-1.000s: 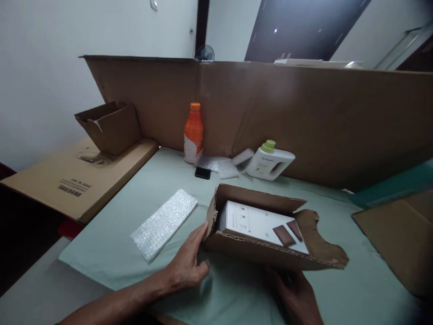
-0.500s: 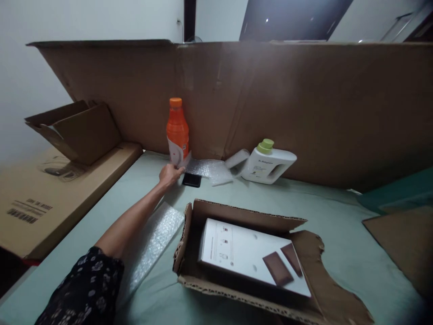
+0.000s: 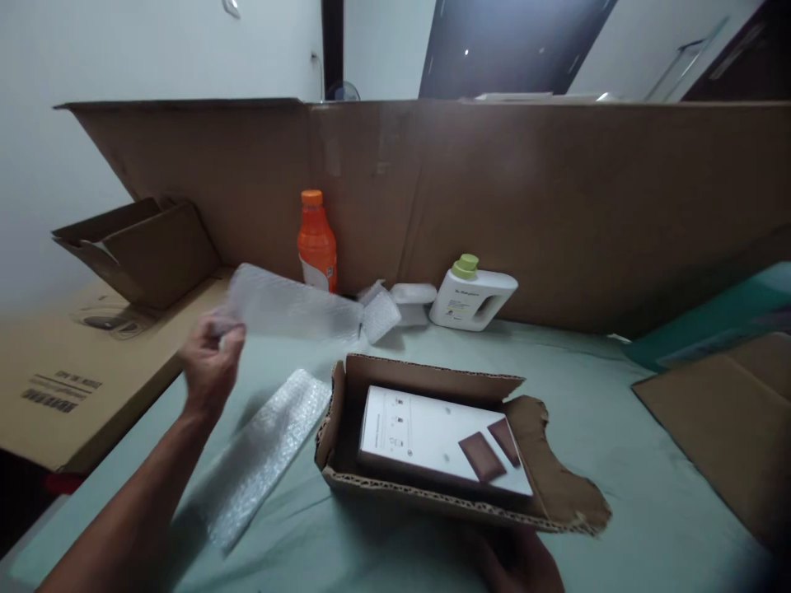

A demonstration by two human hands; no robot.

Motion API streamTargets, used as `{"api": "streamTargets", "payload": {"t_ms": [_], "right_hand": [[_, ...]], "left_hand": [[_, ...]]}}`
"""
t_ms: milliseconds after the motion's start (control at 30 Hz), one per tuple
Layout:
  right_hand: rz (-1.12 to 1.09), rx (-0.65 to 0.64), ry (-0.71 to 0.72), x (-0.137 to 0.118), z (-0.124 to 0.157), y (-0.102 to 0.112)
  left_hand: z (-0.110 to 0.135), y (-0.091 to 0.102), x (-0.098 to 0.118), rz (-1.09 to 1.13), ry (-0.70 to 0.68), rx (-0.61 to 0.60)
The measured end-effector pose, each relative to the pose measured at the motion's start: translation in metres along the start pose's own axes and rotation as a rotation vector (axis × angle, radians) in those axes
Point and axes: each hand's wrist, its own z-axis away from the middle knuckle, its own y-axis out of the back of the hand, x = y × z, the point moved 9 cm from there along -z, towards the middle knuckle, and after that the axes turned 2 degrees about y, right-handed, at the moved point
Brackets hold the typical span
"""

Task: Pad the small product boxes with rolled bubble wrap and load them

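My left hand [image 3: 210, 362] is raised above the table and pinches one end of a sheet of bubble wrap [image 3: 297, 309] that stretches to the right toward the orange bottle [image 3: 316, 240]. An open torn cardboard box [image 3: 432, 486] lies in front of me with a white product box [image 3: 438, 436] inside it. My right hand [image 3: 519, 564] sits under the near edge of the cardboard box at the bottom of the view; its fingers are mostly hidden. A second strip of bubble wrap [image 3: 259, 453] lies flat on the green table cover [image 3: 618, 461] left of the box.
A white jug with a green cap [image 3: 473, 292] lies on its side by the tall cardboard wall [image 3: 556, 198]. A small folded carton [image 3: 142, 247] rests on a long flat carton [image 3: 62, 371] at left. More cardboard [image 3: 723, 428] lies at right.
My left hand reached to the bubble wrap beside the orange bottle, took hold of it and pulled it up and back toward me. The black phone there no longer shows.
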Motion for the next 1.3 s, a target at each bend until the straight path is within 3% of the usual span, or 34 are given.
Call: {"api": "streamTargets", "payload": {"t_ms": [67,133,233,300,400,567,733,900,1000,1067,1167,1233,1300], "right_hand": [[-0.011,-0.029,0.013,-0.010,-0.004,0.000],[-0.005,-0.064,0.019,-0.018,-0.007,-0.001],[0.014,-0.079,0.039,-0.028,-0.010,0.000],[0.023,-0.093,0.044,-0.032,-0.010,-0.001],[0.025,-0.110,0.032,-0.037,-0.010,-0.005],[-0.039,-0.205,0.014,-0.053,-0.015,-0.017],[-0.034,-0.150,0.033,-0.052,-0.036,-0.011],[-0.047,-0.074,0.079,-0.055,-0.082,-0.009],[0.031,-0.068,0.072,-0.060,-0.099,-0.008],[0.116,-0.036,0.055,-0.059,-0.094,0.002],[0.128,0.028,0.038,-0.055,-0.061,0.017],[0.004,-0.089,-0.043,-0.049,-0.028,0.004],[-0.188,-0.363,-0.163,-0.051,0.010,-0.037]], "left_hand": [[0.015,0.046,-0.018,-0.024,0.114,0.009],[0.041,0.070,-0.046,0.009,0.291,-0.093],[0.092,0.089,-0.073,0.088,0.475,-0.223],[0.126,0.091,-0.073,0.159,0.515,-0.308],[0.167,0.068,-0.051,0.258,0.530,-0.505],[0.203,-0.003,-0.012,0.310,0.595,-0.768],[0.203,-0.048,0.000,0.418,0.597,-0.779],[0.188,-0.092,0.004,0.435,0.602,-0.782],[0.179,-0.105,0.007,0.462,0.601,-0.750],[0.177,-0.096,0.009,0.482,0.603,-0.710],[0.188,-0.055,0.009,0.549,0.624,-0.631],[0.205,-0.022,0.004,0.624,0.687,-0.560],[0.228,0.006,-0.002,0.683,0.802,-0.488]]}}
